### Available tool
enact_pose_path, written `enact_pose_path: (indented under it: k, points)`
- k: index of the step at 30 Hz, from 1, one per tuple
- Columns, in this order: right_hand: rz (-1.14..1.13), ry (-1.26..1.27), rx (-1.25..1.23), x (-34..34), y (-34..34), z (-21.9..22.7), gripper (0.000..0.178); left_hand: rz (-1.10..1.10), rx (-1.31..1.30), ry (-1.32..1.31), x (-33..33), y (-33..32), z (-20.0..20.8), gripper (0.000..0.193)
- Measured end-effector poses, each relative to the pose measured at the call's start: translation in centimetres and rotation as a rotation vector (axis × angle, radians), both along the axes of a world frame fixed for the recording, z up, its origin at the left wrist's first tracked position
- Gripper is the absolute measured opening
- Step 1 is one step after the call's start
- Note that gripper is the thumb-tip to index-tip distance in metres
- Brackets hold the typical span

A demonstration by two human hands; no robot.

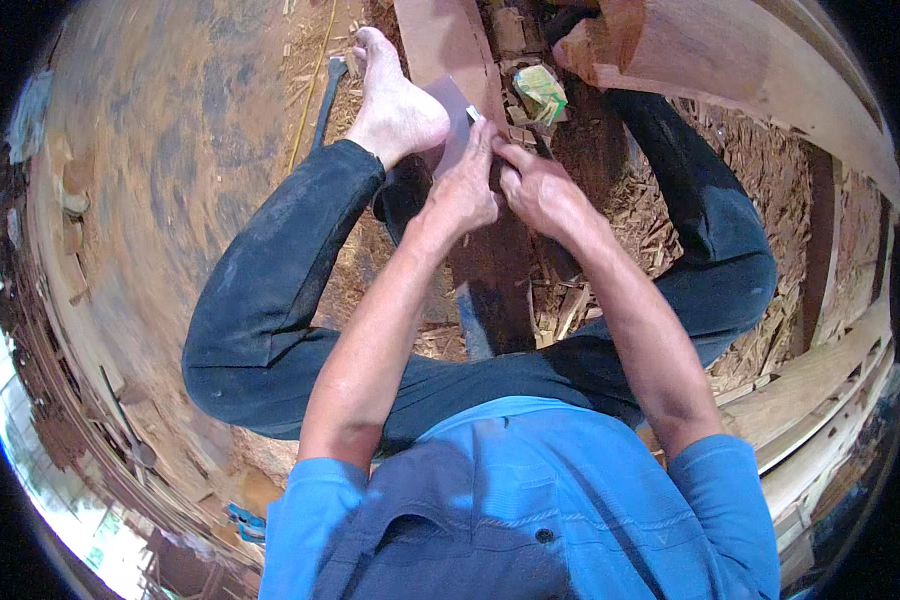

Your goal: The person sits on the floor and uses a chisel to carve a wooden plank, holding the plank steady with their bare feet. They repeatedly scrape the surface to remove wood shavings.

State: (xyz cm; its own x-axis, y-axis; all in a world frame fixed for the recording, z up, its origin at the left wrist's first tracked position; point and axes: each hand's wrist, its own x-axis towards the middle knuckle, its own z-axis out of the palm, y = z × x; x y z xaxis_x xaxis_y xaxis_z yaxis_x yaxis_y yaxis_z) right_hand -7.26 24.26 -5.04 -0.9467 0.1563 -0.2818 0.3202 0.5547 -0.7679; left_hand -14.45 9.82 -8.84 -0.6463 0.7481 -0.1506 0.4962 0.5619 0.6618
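Note:
In front of me my left hand (465, 190) lies over a thin, flat grey-purple sheet (448, 98), its fingers pressed together and pointing away. At those fingertips is a small white piece (474, 113); its kind does not show. My right hand (548, 192) is closed close against the left, with its forefinger and thumb meeting the left fingers. What it grips, if anything, is hidden. Below the hands runs a reddish-brown wooden plank (445, 38) between my legs. My bare left foot (395, 108) rests beside the sheet and seems to touch its edge.
Left of the foot lie a dark-handled tool (327, 100) and a thin yellow strip (313, 90). A crumpled green-and-yellow packet (540, 94) is right of the plank. A broad curved board (740, 55) reaches across the upper right. Wood chips (600, 245) litter the ground.

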Motion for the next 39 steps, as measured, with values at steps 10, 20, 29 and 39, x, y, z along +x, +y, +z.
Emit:
enact_pose_path:
  k: [10, 20, 29, 39]
  points:
    - [0.004, -0.203, 0.021, 0.7, -0.4, 0.0, 0.048, -0.027, -0.01, -0.086, 0.7, -0.3, 0.0, 0.093]
    - [0.045, -0.269, 0.025, 1.7, -0.7, 1.6, 0.044, 0.026, 0.065, -0.171, 2.5, -0.6, 0.3, 0.089]
    - [0.02, -0.302, -0.039, 3.5, -1.2, 2.2, 0.049, -0.014, -0.032, -0.225, 4.5, -1.7, 0.9, 0.089]
    - [0.005, -0.32, -0.023, 3.9, -1.3, 1.9, 0.048, -0.071, -0.029, -0.118, 4.7, -2.0, -0.3, 0.092]
